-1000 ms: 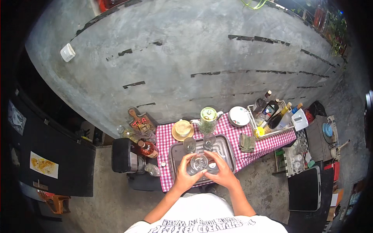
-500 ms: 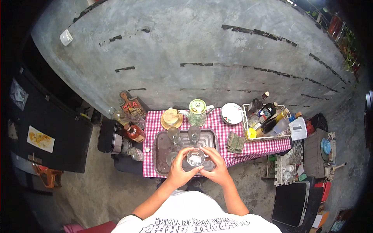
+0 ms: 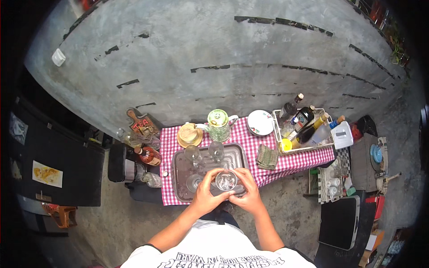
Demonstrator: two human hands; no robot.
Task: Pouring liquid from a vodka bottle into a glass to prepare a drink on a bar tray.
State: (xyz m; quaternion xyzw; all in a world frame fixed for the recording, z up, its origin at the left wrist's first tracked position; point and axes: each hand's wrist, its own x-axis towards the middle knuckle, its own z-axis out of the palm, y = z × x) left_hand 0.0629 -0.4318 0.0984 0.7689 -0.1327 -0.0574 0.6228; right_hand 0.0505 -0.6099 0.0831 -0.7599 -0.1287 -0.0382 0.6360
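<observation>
Between my two hands is a clear drinking glass, seen from above through its round mouth, over the near right part of a brown serving tray. My left hand curls around its left side, and my right hand wraps the right side. The fingertips almost meet at the far rim; the thumbs come together in front. Two more clear glasses, one at the left and one at the right, stand at the tray's far side. Another glass is partly covered by my left hand.
Behind the tray, a green patterned pitcher stands on the checkered tablecloth, flanked by a wooden-lidded cup and white bowls. Rightward are a folded green cloth and a bottle basket. A red-brown bottle is at left.
The whole view has shifted slightly, so the table sits a little farther left. Both hands keep hold of the glass, whose inside and base now show more clearly.
</observation>
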